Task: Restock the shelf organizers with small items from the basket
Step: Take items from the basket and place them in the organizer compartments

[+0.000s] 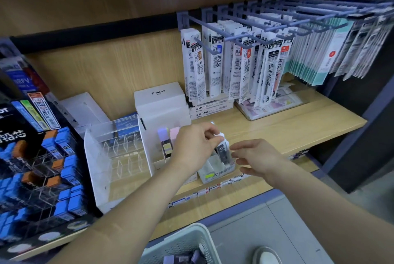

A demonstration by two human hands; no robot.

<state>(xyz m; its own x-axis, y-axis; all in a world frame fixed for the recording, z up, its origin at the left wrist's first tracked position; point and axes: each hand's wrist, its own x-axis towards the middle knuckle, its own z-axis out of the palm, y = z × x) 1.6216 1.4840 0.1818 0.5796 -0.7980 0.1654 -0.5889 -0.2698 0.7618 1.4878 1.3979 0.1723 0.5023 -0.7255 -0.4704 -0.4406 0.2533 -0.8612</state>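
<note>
The left hand (195,146) is pinching the white-capped top of a dark lead case (223,152), its fingers curling round the cap. The case is standing tilted in a small clear organizer (210,171) near the front edge of the shelf (298,123), just right of frame centre. The print on the case is too blurred to read, and so is the organizer's green label. At 3 o'clock of the case the right hand (258,157) is hovering with fingers loose and spread, gripping nothing. Whether a fingertip is touching the case cannot be told.

At 6 o'clock, below the shelf, the basket (185,240) is showing its pale slotted rim, with small purple items lying inside. At 9 o'clock of the left hand, pastel blocks (168,136) are sitting in a white holder, and further out at 9 o'clock a clear rack (113,157) with dividers is standing. At 12 o'clock of the hand a white box (160,102) is reading "PILOT". At 1 o'clock, flat boxes (211,110) are reading "MONO graph lead REFILL". Above them, refill packs (236,65) are hanging on hooks, marked "JF-0.5", "BJF-0.5" and "0.5". At far 9 o'clock a black display (38,168) is holding blue and orange cases marked "HB".
</note>
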